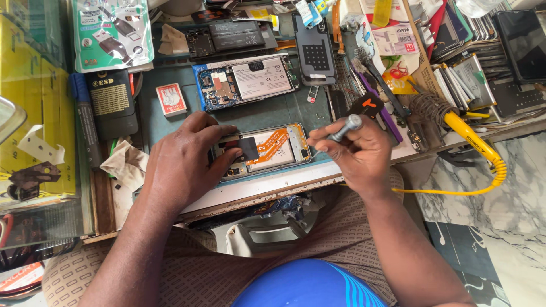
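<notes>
An opened phone [272, 149] with its back off lies on the green mat [267, 111], showing a black cover plate and an orange flex cable. My left hand [185, 162] rests on the phone's left end, fingers pressing on the black plate. To the right of the phone, my right hand [355, 153] grips a small silver screwdriver [347, 127], whose tip points down toward the phone's right end.
A second opened phone [247, 79] lies further back on the mat. A black phone back [314, 51], a soldering iron with yellow cord [472, 139], a black spudger, a small red-and-white box [171, 99] and stacked phone parts [483, 51] crowd the bench.
</notes>
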Available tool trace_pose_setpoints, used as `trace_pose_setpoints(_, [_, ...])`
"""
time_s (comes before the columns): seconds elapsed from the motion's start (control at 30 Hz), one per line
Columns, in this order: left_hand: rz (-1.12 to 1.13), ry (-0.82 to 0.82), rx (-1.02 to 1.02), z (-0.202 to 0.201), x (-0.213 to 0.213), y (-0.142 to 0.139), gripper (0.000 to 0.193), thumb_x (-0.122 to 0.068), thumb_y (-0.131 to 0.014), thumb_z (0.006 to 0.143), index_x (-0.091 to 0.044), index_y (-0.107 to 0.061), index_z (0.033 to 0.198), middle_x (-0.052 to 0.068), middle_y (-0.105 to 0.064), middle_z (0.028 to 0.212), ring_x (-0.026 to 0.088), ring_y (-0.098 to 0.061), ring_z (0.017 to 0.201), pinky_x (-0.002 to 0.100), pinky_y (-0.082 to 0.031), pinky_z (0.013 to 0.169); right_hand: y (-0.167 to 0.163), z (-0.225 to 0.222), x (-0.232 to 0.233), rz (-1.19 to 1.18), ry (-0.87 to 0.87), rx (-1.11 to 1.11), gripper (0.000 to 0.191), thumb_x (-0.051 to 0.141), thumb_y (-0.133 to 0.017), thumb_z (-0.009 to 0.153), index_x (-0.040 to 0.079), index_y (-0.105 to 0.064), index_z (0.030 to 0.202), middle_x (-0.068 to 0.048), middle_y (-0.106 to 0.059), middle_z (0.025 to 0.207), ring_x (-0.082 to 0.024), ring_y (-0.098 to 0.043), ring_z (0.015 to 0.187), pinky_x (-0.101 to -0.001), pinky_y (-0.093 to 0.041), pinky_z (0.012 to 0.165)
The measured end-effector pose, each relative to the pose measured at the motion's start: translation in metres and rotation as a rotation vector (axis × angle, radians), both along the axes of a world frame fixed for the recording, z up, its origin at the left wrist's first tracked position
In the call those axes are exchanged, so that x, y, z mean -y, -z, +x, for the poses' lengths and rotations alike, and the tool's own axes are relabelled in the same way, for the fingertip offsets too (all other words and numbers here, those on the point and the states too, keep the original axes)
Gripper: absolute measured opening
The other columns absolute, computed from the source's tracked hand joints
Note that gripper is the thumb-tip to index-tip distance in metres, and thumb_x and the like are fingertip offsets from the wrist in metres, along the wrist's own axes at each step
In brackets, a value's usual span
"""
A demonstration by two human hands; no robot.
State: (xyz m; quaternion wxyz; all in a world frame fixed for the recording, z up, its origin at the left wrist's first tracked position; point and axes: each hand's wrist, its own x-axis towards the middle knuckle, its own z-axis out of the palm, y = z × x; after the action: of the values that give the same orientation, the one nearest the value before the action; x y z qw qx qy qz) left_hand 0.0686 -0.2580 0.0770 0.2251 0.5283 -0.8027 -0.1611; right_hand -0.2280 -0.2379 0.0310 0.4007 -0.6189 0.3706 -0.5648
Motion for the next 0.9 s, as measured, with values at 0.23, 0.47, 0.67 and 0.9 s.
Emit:
trace_pose_setpoints(0.23, [0.033, -0.014, 0.023, 0.0, 0.001, -0.001, 0.033, -0.034, -0.077, 0.085, -0.017, -0.077, 0.113, 0.007, -0.068, 0.107, 0.032, -0.072, 0.082, 0.047, -0.057, 0.069, 0.007, 0.002, 0.0, -0.034, -0.031, -0.043, 0.019, 0.003, -0.075, 0.098, -0.001, -0.063, 0.112, -0.016, -0.076, 0.106, -0.022, -0.077, 0.102, -0.0345, -0.065, 0.094])
trace_pose_setpoints(0.47, [0.014, -0.008, 0.03, 0.0, 0.001, 0.0, 0.034, -0.034, -0.077, 0.085, -0.016, -0.077, 0.114, 0.008, -0.068, 0.108, 0.032, -0.072, 0.084, 0.047, -0.057, 0.07, 0.006, 0.003, 0.0, -0.056, -0.017, -0.088, 0.021, 0.002, -0.078, 0.095, 0.0, -0.063, 0.11, -0.014, -0.076, 0.104, -0.02, -0.077, 0.102, -0.0338, -0.066, 0.093])
trace_pose_setpoints(0.67, [-0.003, -0.002, 0.017, 0.001, 0.0, 0.001, 0.034, -0.034, -0.078, 0.085, -0.016, -0.077, 0.113, 0.007, -0.068, 0.109, 0.032, -0.072, 0.085, 0.047, -0.057, 0.071, -0.002, 0.004, -0.006, -0.162, 0.051, -0.295, 0.017, 0.006, -0.078, 0.095, -0.001, -0.068, 0.107, -0.013, -0.078, 0.1, -0.02, -0.079, 0.097, -0.0323, -0.066, 0.089])
trace_pose_setpoints(0.9, [0.023, -0.021, 0.033, -0.001, 0.0, -0.001, 0.033, -0.033, -0.078, 0.084, -0.016, -0.077, 0.113, 0.008, -0.068, 0.108, 0.032, -0.072, 0.084, 0.047, -0.057, 0.07, -0.013, -0.009, 0.0, -0.056, -0.329, -0.21, 0.037, 0.0, -0.052, 0.111, 0.002, -0.046, 0.147, -0.024, -0.06, 0.147, -0.032, -0.062, 0.138, -0.0419, -0.053, 0.117])
